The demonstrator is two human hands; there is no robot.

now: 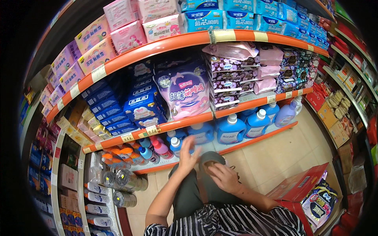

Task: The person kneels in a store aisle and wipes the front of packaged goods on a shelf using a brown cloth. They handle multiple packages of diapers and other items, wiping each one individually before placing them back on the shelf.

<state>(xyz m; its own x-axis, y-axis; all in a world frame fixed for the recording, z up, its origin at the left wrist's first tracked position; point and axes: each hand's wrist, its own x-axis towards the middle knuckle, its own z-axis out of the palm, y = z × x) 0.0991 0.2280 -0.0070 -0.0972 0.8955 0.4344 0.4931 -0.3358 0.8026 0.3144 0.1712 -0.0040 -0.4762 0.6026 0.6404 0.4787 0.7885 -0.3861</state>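
My left hand point(189, 156) is raised above my knee, fingers apart and slightly blurred, with nothing visible in it. Beyond it, blue detergent jugs point(231, 131) with white caps line the bottom shelf. My right hand point(226, 177) is bent over my other knee in dark trousers point(186, 191). A small brownish patch shows at its fingertips; whether that is something held cannot be made out. Facing me on the middle shelf stands a large purple and pink hygiene-product bag point(186, 91), between stacked blue packs point(141, 107) and dark floral packs point(226, 84).
Pink packs point(128, 37) and blue packs point(203, 20) fill the upper shelf. An open red carton point(298, 188) with a dark bag point(320, 203) stands at my right. Clear plastic containers point(130, 180) and white bottles point(99, 197) are at left. Tiled floor point(265, 156) lies beside the shelf.
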